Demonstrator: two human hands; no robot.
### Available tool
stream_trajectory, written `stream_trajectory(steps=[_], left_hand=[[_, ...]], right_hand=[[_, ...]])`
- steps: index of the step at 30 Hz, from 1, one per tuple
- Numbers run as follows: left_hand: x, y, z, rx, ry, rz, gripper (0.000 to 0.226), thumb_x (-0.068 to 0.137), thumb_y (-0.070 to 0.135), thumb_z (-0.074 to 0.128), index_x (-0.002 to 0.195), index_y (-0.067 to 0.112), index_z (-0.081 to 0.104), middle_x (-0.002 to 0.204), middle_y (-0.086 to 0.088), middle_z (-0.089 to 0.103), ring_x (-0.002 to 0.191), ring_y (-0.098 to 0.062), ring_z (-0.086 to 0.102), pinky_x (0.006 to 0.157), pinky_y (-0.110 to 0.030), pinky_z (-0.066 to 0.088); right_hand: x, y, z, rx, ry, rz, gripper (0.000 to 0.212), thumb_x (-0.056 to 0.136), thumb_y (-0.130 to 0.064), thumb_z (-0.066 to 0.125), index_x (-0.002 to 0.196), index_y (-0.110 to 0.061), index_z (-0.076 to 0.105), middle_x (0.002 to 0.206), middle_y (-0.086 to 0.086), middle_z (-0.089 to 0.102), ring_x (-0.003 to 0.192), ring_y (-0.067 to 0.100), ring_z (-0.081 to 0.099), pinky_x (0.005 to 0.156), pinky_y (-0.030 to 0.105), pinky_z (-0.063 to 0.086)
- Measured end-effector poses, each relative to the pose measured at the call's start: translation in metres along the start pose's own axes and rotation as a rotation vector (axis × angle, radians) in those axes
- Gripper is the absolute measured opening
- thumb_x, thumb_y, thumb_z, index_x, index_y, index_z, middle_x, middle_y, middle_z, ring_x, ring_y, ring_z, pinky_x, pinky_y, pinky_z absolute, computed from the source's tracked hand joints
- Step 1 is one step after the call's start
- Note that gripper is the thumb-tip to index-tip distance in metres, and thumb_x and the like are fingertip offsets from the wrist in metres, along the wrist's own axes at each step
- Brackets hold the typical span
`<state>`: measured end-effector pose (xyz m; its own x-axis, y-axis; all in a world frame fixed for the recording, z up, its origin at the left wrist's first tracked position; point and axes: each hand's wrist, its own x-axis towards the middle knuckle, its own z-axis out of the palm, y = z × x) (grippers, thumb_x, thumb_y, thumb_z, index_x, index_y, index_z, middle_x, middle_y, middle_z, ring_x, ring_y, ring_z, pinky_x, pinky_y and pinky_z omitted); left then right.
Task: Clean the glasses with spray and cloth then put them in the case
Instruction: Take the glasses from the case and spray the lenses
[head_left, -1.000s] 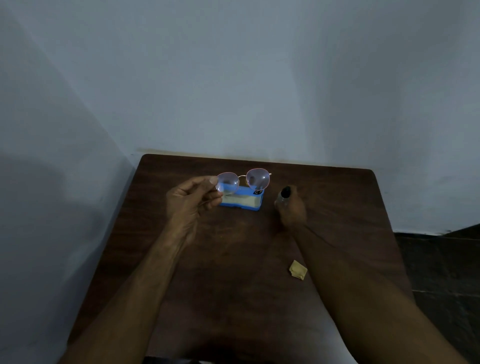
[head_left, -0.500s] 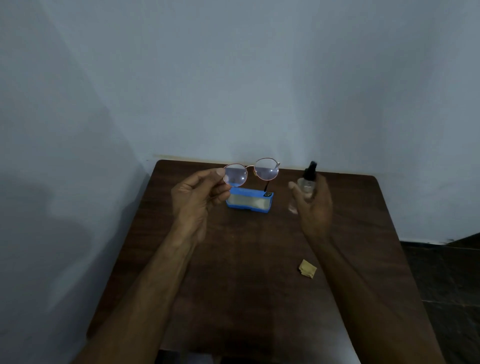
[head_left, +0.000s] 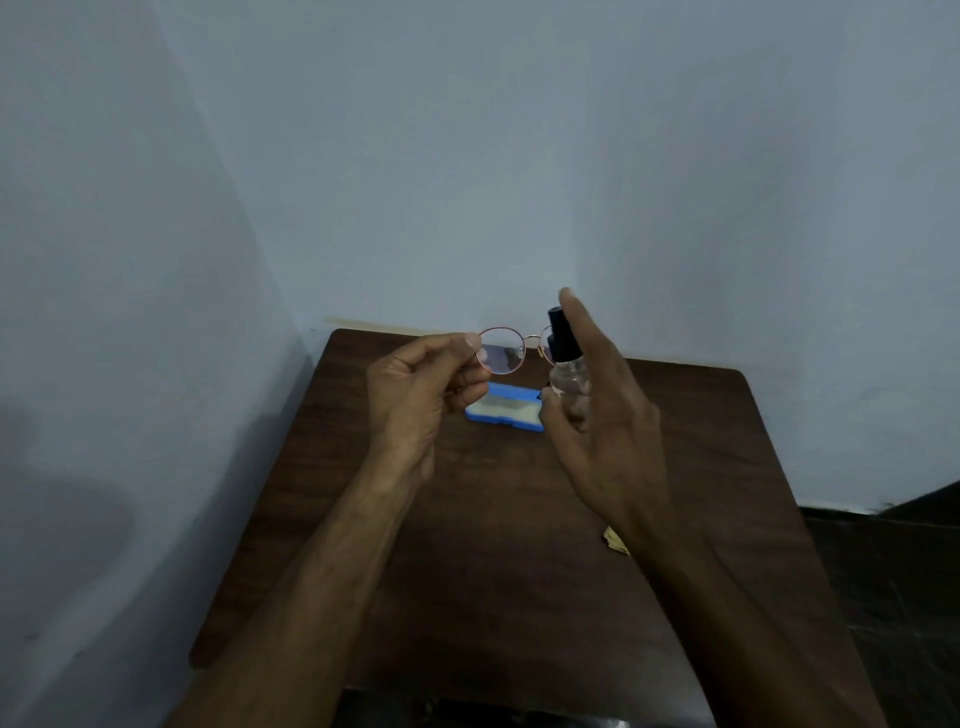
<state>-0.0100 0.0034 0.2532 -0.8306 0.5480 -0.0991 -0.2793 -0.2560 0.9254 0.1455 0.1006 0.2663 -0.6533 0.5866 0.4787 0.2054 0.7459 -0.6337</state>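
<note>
Glasses (head_left: 503, 350) in left hand (head_left: 415, 400)

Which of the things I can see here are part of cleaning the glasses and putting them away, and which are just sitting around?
Part of the job:
glasses, held in the left hand
spray bottle, held in the right hand
blue case, on the table
small yellowish folded piece, probably the cloth

Just there:
nothing else on the table that I can see
</note>
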Motion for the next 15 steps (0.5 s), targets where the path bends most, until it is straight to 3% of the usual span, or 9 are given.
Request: stream_trajectory(steps=[3, 6, 8, 11, 15], left_hand=[[-0.004, 0.004, -0.002, -0.005, -0.005, 0.013, 0.009, 0.095, 0.008, 0.074, 0.100, 0.005, 0.080, 0.082, -0.009, 0.078, 0.070, -0.016, 0.074, 0.065, -0.025, 0.062], [-0.006, 0.007, -0.005, -0.004, -0.005, 0.020, 0.008, 0.095, 0.008, 0.074, 0.099, 0.007, 0.081, 0.082, -0.008, 0.078, 0.069, -0.015, 0.074, 0.064, -0.025, 0.062], [-0.006, 0.009, -0.008, -0.007, -0.002, 0.019, 0.008, 0.095, 0.009, 0.074, 0.100, 0.006, 0.081, 0.083, -0.008, 0.078, 0.069, -0.015, 0.074, 0.064, -0.024, 0.062], [-0.005, 0.008, -0.011, 0.002, 0.008, 0.014, 0.013, 0.095, 0.010, 0.074, 0.105, 0.003, 0.080, 0.084, -0.009, 0.078, 0.071, -0.015, 0.074, 0.064, -0.024, 0.062], [-0.003, 0.006, -0.012, 0.017, 0.017, 0.003, 0.016, 0.095, 0.010, 0.075, 0.107, 0.002, 0.079, 0.085, -0.008, 0.079, 0.072, -0.015, 0.075, 0.065, -0.025, 0.062]], right_hand=[[0.001, -0.005, 0.003, -0.065, -0.062, 0.013, 0.094, 0.090, -0.007, 0.063, 0.164, -0.044, 0.018, 0.147, -0.012, 0.050, 0.089, -0.011, 0.058, 0.063, 0.015, 0.047], [0.001, -0.007, 0.003, -0.114, -0.129, 0.008, 0.094, 0.094, -0.012, 0.063, 0.164, -0.047, 0.011, 0.143, -0.011, 0.048, 0.104, -0.008, 0.052, 0.061, 0.014, 0.044], [0.000, -0.008, 0.004, -0.157, -0.123, -0.005, 0.092, 0.093, -0.011, 0.063, 0.164, -0.047, 0.015, 0.137, -0.007, 0.051, 0.101, -0.009, 0.048, 0.059, 0.010, 0.036], [-0.001, -0.007, 0.006, -0.204, -0.083, -0.004, 0.093, 0.087, -0.007, 0.068, 0.161, -0.043, 0.025, 0.127, -0.001, 0.056, 0.092, 0.004, 0.056, 0.057, 0.012, 0.038], [0.002, -0.007, 0.008, -0.311, -0.073, 0.015, 0.094, 0.081, -0.006, 0.071, 0.156, -0.042, 0.028, 0.121, 0.005, 0.057, 0.076, 0.012, 0.052, 0.056, 0.024, 0.041]])
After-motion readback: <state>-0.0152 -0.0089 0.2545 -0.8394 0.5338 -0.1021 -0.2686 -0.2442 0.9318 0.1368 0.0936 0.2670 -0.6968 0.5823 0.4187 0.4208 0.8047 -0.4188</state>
